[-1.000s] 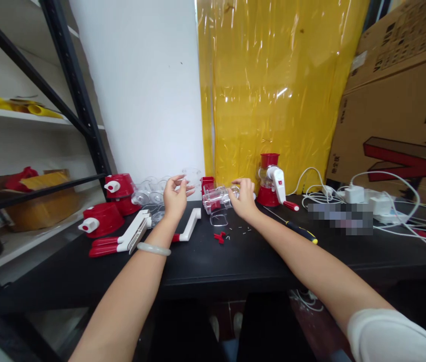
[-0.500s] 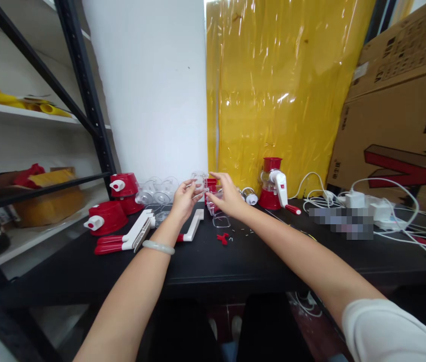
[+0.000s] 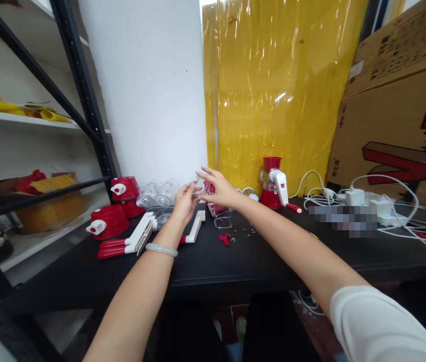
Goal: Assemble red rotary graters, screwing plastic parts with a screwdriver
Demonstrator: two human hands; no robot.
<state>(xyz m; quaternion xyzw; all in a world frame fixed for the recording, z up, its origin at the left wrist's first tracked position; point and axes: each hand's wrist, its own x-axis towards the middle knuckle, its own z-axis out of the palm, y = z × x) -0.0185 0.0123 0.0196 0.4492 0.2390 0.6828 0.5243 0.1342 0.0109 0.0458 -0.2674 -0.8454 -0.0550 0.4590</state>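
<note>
My left hand (image 3: 186,201) is closed on a clear plastic part (image 3: 199,183), held up over the back of the table. My right hand (image 3: 216,188) reaches in from the other side, its thumb and fingers around the same part. Fingers hide much of the part's shape. Below the hands lie a white crank handle (image 3: 196,227) with a red grip and a clear plastic piece (image 3: 223,220). Nearer me are a small red three-armed knob (image 3: 225,239) and several small screws (image 3: 249,232).
Red bases (image 3: 110,221) and white-and-red handles (image 3: 137,235) are at left, with clear housings (image 3: 160,193) behind. A complete rotary grater (image 3: 272,186) stands at right, near a metal drum (image 3: 250,193). White cables and chargers (image 3: 355,196) crowd the right side, before a cardboard box (image 3: 394,120).
My right hand has moved left, its fingers now around the clear part in my left hand. The view has shifted slightly. Things on the table stay put.
</note>
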